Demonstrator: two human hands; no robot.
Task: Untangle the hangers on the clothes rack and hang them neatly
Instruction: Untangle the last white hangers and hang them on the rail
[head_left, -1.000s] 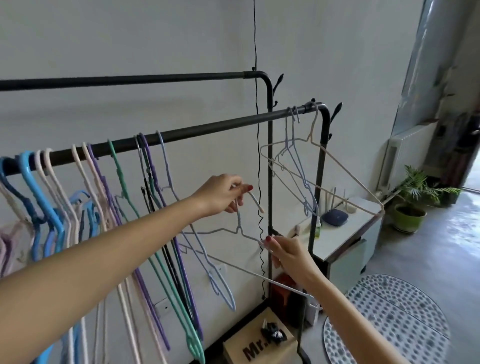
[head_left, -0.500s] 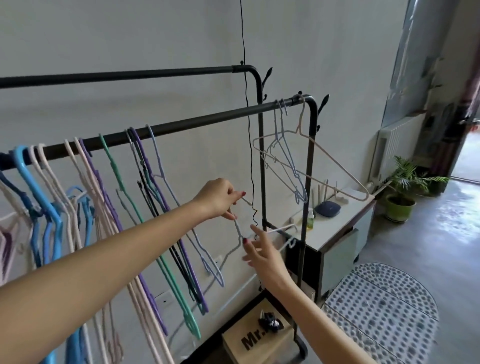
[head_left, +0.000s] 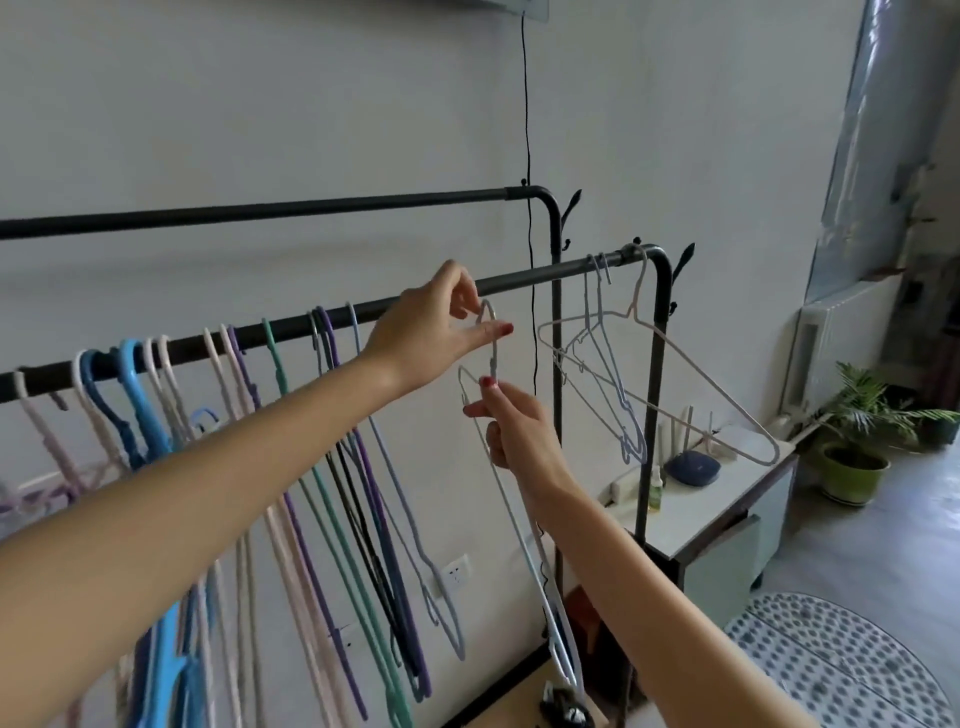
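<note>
Both hands (head_left: 431, 332) (head_left: 511, 423) pinching pale hanger (head_left: 519, 509), below rail (head_left: 545, 275)

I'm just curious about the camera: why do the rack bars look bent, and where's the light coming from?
Head view: wide-angle lens bows the front bar and stretches the forearms; soft daylight enters from the right, brightening the floor; the thin hanger the hands hold looks faint against the wall.

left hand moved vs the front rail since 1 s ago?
Yes. The left hand, pinching the pale hanger's hook, has risen from well below the front rail to just under it.
</note>
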